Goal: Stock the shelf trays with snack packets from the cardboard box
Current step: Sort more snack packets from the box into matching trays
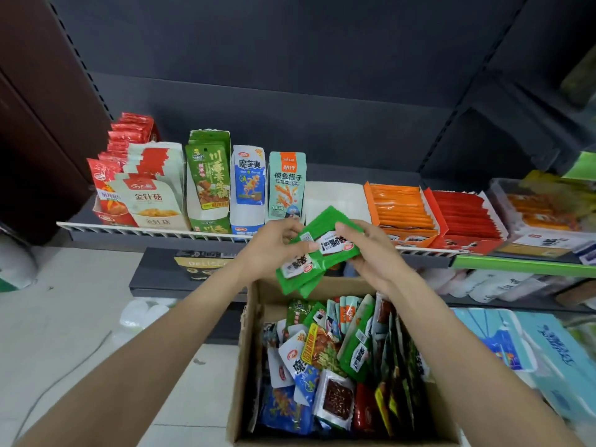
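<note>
Cardboard box [248, 366] of mixed snack packets sits low; above it left hand [274, 245] and right hand [364, 250] both pinch green packets [317, 250], squared together, probably for empty white tray [335, 196].

Both arms reach forward, left hand [279, 243] and right hand [364, 250] gripping.

Blue tissue packs [529, 343] stacked lower right; white rolls [483, 283] under shelf; pale tiled floor [64, 304] left.
</note>
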Demonstrator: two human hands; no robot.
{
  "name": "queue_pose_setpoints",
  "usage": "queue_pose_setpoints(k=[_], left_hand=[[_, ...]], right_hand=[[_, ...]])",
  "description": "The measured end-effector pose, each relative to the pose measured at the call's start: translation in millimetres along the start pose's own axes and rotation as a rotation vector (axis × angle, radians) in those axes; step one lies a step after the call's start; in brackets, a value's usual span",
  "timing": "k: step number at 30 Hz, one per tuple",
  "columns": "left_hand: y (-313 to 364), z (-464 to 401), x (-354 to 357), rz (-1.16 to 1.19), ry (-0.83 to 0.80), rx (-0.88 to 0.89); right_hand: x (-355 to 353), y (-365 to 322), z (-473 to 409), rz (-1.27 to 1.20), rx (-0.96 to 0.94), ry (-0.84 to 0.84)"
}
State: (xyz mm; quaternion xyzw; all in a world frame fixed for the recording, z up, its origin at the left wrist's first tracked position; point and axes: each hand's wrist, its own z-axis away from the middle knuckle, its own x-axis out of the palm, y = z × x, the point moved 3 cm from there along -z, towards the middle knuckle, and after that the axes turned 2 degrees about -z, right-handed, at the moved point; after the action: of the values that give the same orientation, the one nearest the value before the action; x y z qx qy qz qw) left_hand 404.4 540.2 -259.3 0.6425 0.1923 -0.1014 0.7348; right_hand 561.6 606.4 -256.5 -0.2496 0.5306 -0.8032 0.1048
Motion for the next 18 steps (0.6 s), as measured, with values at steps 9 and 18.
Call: queue_pose_setpoints(k=[9, 18], left_hand=[[-12.2, -12.9, -11.1, 0.149, 0.091, -0.082], [-15.8, -50.7, -11.3, 0.274, 0.080, -0.162]], right_hand=[[29.0, 17.7, -14.2, 0.284, -0.068, 0.208], [3.4, -26.5, -38.6, 0.681, -0.220, 0.275]])
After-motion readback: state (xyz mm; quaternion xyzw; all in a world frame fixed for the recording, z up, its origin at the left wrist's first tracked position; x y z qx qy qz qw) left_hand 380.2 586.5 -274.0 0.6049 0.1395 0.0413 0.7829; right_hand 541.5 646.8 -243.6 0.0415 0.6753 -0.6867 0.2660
